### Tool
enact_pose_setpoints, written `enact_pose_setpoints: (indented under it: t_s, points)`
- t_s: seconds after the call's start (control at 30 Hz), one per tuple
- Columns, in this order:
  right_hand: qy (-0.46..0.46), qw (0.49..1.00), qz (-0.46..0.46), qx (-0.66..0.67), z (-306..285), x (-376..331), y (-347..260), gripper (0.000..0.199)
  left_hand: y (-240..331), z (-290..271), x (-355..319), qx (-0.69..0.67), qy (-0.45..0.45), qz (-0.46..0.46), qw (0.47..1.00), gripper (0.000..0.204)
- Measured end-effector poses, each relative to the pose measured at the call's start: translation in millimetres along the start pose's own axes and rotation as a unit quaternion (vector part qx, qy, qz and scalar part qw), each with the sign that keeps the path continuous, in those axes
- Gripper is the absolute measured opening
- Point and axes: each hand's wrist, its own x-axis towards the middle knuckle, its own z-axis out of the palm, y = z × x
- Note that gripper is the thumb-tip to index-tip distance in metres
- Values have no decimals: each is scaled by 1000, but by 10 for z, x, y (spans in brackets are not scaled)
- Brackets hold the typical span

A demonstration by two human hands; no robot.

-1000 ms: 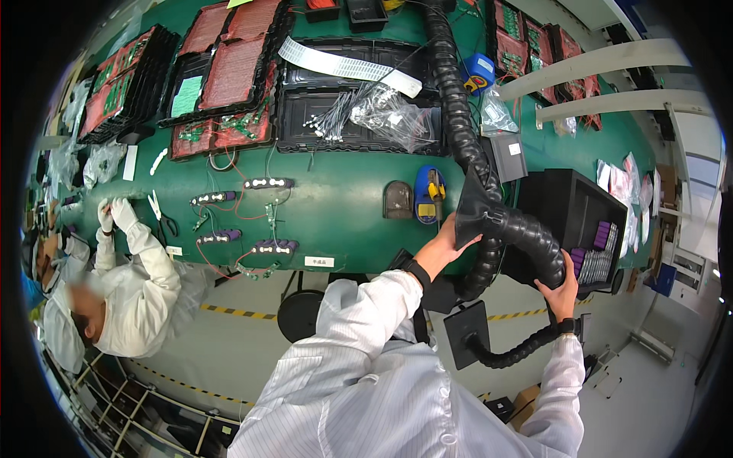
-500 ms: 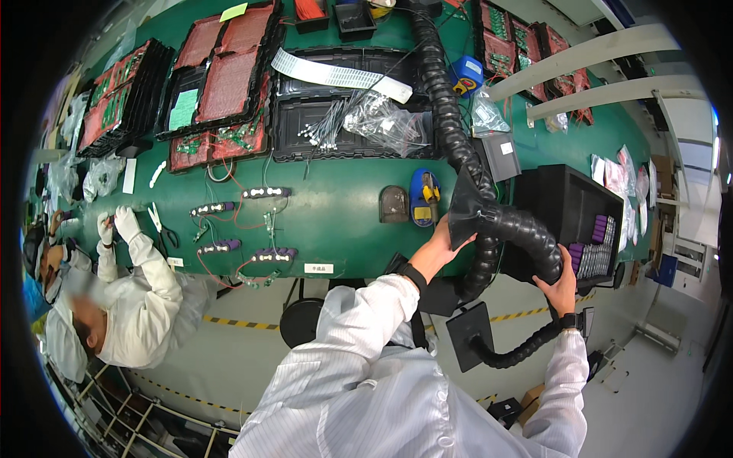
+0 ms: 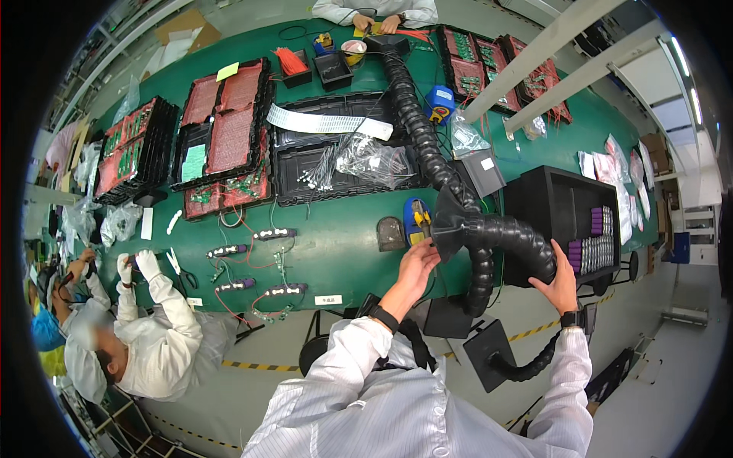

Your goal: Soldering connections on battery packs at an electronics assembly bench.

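Observation:
A black flexible hose bends over the front of the green bench, with a flared black nozzle at its left end. My right hand cups the hose at its bend, thumb below and fingers against the side. Just left of the nozzle, my left hand has its fingers stretched out and holds nothing; whether a fingertip touches the nozzle rim I cannot tell. A blue-and-yellow holder stands behind that hand, beside a small dark block.
A black box of purple-ended cylindrical cells stands at right. Wired cell packs lie left of me. Black trays hold cables and bags. A white-sleeved co-worker works at left; another's hands show at the far edge.
My left hand has come away from behind the nozzle to its left, fingers loosening. My right hand stays on the hose bend. The view has shifted, bringing a far co-worker into sight.

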Motion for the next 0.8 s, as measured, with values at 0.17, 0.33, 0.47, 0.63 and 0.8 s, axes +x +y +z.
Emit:
enact_pose_setpoints:
  t_s: [0.17,0.33,0.47,0.63,0.8]
  points:
    - [-8,1000,-15,12,-9,-4,54,112,154,-9,-362,49,-31,32,998,36]
    - [0,998,-59,-6,-50,124,-10,112,125,-127,-636,77,-45,45,995,38]
    - [40,994,-93,-46,75,186,25,106,144,-356,-887,107,-21,83,991,38]
    - [45,996,-76,-35,125,139,78,97,380,-594,-1198,196,2,167,966,34]
    - [65,994,-86,-22,142,78,102,95,833,-601,-1354,335,40,294,894,32]
